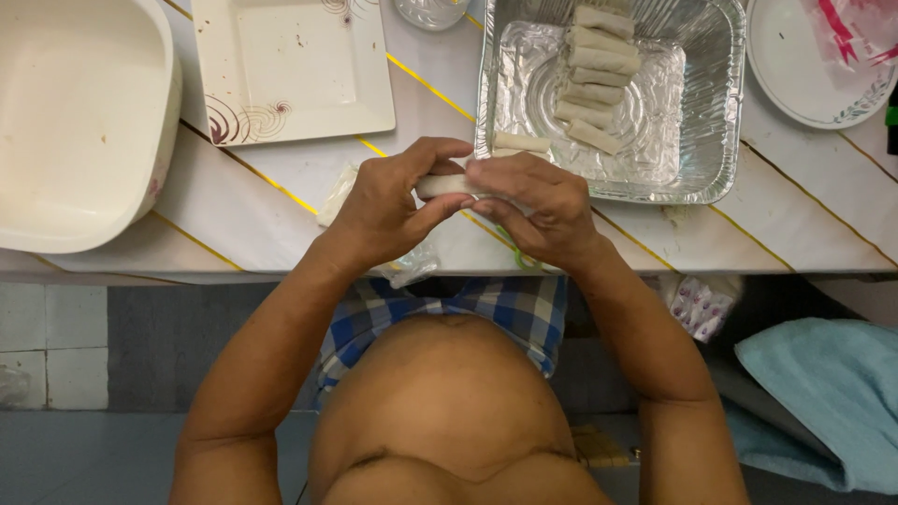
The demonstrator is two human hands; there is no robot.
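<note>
Pale roll (441, 185) between both hands' fingers (440, 208)

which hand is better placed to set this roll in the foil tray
Probably the right hand. It grips the roll together with the left hand, but it sits directly below the foil tray and its rolls, while the left hand is off to the side.

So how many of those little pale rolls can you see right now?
7, perhaps more. Five lie stacked in a column in the foil tray, topmost at, lowest at; one lies apart at its front left; one roll sits between both hands. The tray's top edge is cropped.
</note>
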